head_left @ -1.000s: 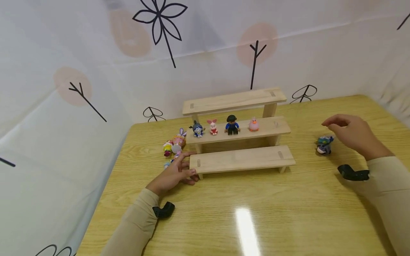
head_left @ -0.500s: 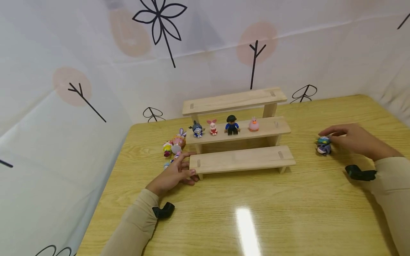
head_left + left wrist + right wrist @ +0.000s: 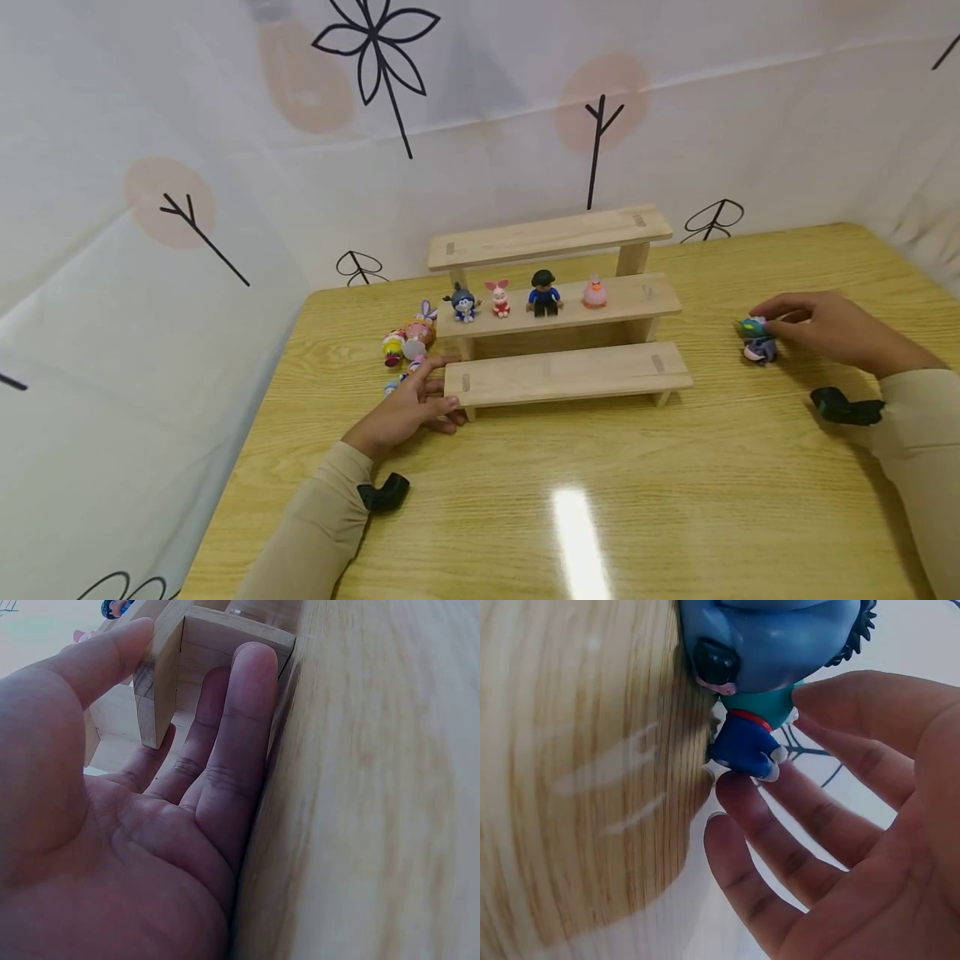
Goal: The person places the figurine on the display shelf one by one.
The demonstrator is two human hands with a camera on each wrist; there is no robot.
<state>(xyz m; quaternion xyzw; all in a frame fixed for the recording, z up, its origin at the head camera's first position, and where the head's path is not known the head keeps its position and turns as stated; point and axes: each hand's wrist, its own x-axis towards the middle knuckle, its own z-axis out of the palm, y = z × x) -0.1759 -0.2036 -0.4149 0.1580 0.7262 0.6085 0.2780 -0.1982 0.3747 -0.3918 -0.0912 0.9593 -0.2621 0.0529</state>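
A three-tier wooden stand (image 3: pixel 567 375) stands on the table. My left hand (image 3: pixel 405 408) grips the left end of its lowest tier. In the left wrist view the thumb lies on one face of the board (image 3: pixel 157 690), with the fingers beneath it. At the right, my right hand (image 3: pixel 840 329) pinches a small teal-and-blue toy figurine (image 3: pixel 753 327). The right wrist view shows the thumb at its teal part and fingertips by its blue base (image 3: pixel 744 746). A grey figurine with a large head (image 3: pixel 761 352) lies against it, nearer in the right wrist view.
Along the middle tier sit a dark-blue-haired figurine (image 3: pixel 463 302), a pink piglet (image 3: pixel 498 298), a toy man in a black cap (image 3: pixel 543 293) and a pink bird (image 3: pixel 595 292). Several figurines (image 3: pixel 417 329) lie left of the stand. A patterned cloth (image 3: pixel 480 142) hangs behind.
My right hand has come down onto the teal-and-blue figurine and pinched it. The figurine has shifted slightly left and turned. The left hand and the stand have not moved.
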